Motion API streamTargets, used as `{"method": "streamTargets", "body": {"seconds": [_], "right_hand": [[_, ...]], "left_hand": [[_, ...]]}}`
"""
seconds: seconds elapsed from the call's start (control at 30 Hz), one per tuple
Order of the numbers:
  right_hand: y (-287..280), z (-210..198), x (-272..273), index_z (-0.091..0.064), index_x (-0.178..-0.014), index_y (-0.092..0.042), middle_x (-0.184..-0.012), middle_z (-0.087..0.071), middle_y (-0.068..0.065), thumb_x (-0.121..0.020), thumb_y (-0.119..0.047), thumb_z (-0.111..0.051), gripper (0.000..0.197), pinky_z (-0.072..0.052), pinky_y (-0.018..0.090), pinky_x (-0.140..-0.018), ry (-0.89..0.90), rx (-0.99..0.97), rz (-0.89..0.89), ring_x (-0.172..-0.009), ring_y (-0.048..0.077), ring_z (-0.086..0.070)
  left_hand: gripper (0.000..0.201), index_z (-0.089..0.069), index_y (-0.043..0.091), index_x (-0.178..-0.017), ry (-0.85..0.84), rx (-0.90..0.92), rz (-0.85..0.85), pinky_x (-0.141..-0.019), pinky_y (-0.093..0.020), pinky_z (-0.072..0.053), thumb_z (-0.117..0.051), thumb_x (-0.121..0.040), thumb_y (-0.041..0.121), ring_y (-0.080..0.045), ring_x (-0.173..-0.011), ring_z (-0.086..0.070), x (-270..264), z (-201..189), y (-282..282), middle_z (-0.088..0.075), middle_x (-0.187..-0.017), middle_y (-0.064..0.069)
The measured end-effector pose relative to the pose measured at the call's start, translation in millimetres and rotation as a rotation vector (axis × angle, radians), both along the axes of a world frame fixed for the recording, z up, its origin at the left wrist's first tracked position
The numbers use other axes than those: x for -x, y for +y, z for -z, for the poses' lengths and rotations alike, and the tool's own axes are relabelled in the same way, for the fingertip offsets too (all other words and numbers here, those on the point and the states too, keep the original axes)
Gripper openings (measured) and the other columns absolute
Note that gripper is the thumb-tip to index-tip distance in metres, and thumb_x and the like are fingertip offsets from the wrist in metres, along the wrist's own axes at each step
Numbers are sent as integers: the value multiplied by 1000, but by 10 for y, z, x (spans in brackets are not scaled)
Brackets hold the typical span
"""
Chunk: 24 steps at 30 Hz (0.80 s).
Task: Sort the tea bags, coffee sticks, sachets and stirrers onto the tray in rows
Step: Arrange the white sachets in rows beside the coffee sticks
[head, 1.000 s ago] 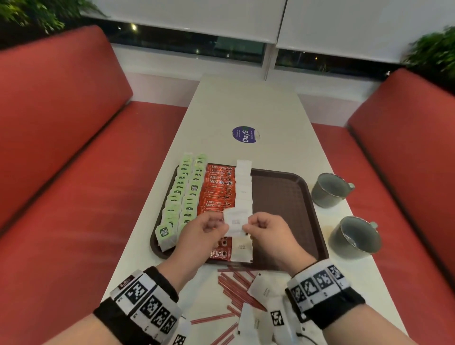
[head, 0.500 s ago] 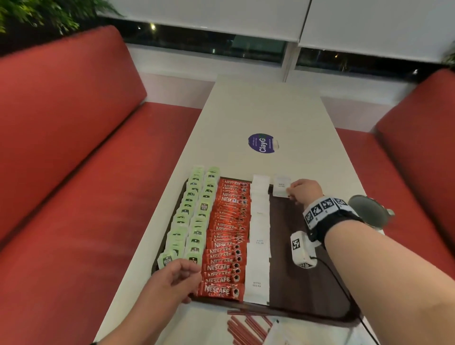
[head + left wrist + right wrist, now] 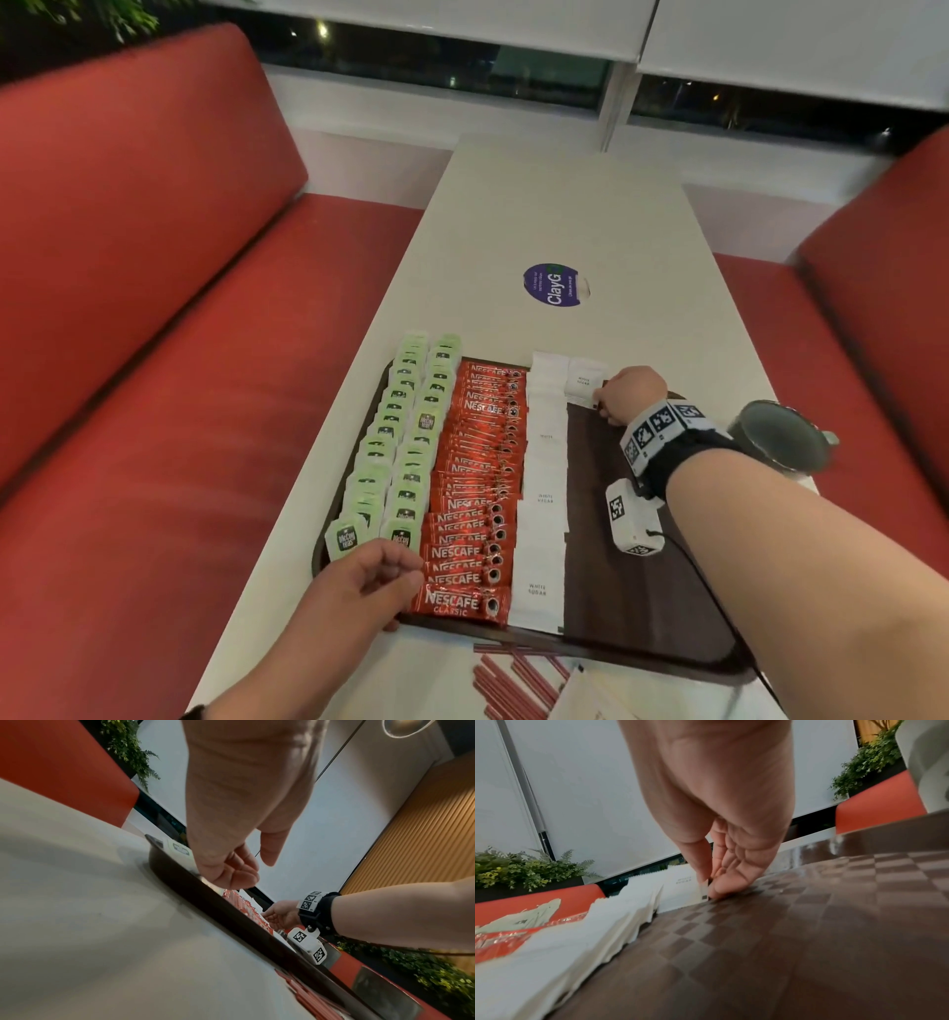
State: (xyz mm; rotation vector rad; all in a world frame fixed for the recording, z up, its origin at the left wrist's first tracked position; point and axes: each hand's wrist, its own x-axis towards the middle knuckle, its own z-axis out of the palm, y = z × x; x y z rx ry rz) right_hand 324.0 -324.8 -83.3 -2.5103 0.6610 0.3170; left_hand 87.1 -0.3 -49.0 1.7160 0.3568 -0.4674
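Across the middle of the head view, the long pale bench [image 3: 560,205] ran up the frame between red seats, carrying the brown tray [image 3: 642,606] in its lower half. On the tray's left side lay two rows of green tea bags [image 3: 405,437], then a row of red coffee sticks [image 3: 477,473], then a full row of white sachets [image 3: 545,488]; the tray's right half showed bare checkered surface. A grey cup [image 3: 780,437] stood at the right edge of the frame. Red stirrers [image 3: 513,678] and more white packets lay off the tray at the bottom of the frame, so the task looked well past half done, with a second sachet row just begun and the stirrers not yet sorted. The right hand [image 3: 629,393], at the tray's upper edge, pinched one sugar sachet [image 3: 584,383] between thumb and fingers [image 3: 721,884], setting it beside the top of the white row. The left hand [image 3: 369,575] hovered at the tray's lower left corner, fingers loosely curled, holding nothing.
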Motion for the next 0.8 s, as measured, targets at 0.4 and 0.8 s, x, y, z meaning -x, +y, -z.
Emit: {"method": "streamTargets", "body": {"seconds": [0.4,0.8], "right_hand": [[62,-1031,1315,-62,-76,-16,-72,-67,5,-88,-10,-56,15,-51,27,-61,-482,-427,70,-66,18,-64],[-152,-850,3914,-63,-75,-30,-70,-65,-7,-79,-14,-72,19,-43,14,-59,-272,-209,40,-63,2,-57]], "left_hand": [[10,-68,11,-91,-57,37,57,-64,-29,-46,-62,-88,4,-16,-73,-57,172,-132,-15,-65,-80,-7],[9,-68,25,-89,-260,-216,527,-64,-7,-43,-67,-86,17,-2,-81,-59,466,-355,-663,-67,-87,6]]}}
